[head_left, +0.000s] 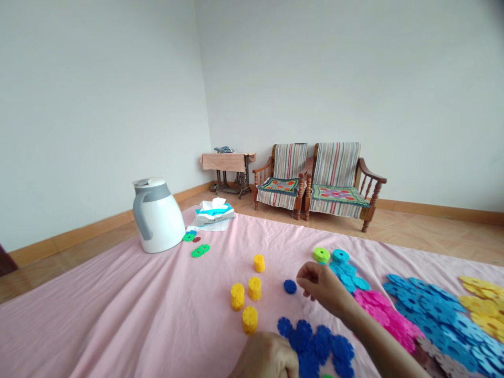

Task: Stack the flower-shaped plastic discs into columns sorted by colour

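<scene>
Hovering just beside a dark blue disc (pixel 290 286), the right hand (pixel 321 286) curls its fingers narrowly, while the left hand (pixel 268 359) is fisted.

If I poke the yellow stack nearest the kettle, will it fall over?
It would probably tip or split: the yellow stack seems to be discs piled taller than wide. It is likely light, being thin plastic. The soft pink cloth may make it wobble rather than slide.

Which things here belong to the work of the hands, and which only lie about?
In hand: single dark blue plastic toothed disc by the right hand; dark blue disc pile by the left hand; yellow disc stacks.
Lying about: white plastic kettle; blue-white tissue pack; striped wooden armchairs.
</scene>
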